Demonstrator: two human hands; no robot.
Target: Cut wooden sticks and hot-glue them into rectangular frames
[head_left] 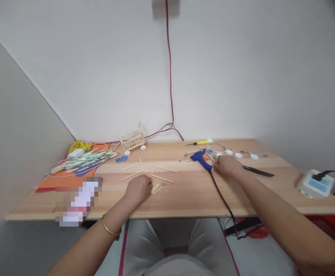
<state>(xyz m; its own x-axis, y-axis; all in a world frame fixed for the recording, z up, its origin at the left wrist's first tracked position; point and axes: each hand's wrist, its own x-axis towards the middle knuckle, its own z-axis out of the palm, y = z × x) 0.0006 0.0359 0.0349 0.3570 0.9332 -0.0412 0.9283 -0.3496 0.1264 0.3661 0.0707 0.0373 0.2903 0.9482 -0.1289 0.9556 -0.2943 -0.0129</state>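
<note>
My left hand rests on the table with its fingers curled in. Beside its fingertips lies a small group of short wooden sticks. Beyond it, thin sticks form two open-ended frames, a left frame and a right frame. My right hand is closed and low over the table, just right of a blue hot glue gun. A wooden stick runs up to its fingers; whether they grip it is hidden. What either hand holds cannot be made out.
A stick-built model stands at the back. Wrapped sticks lie on orange paper, left. White caps, a tape roll, a yellow-handled screwdriver and a black blade-like tool lie right. A power box sits far right.
</note>
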